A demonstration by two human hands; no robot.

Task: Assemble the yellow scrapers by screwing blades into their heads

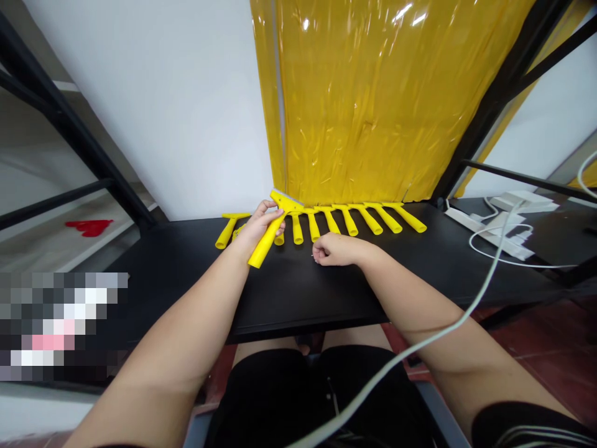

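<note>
My left hand (255,228) is closed around a yellow scraper (267,245), raised a little over the tabletop. It has a T-shaped head with a greyish strip along the edge, and its hollow handle points down toward me. To the right, my right hand (339,249) hovers low over the table with curled fingers; a tiny pale speck shows at the fingertips, too small to name. Behind both hands, a row of similar yellow scrapers (351,224) lies with handle ends facing me. One more scraper (224,234) lies left of my left hand, which partly hides the row.
The black table (289,298) backs onto a white panel (163,112) and a yellow plastic curtain (373,112). White power strips (494,233) with cords lie at right. A pale cable (420,348) crosses before my right arm. Black frame posts (88,137) flank the table.
</note>
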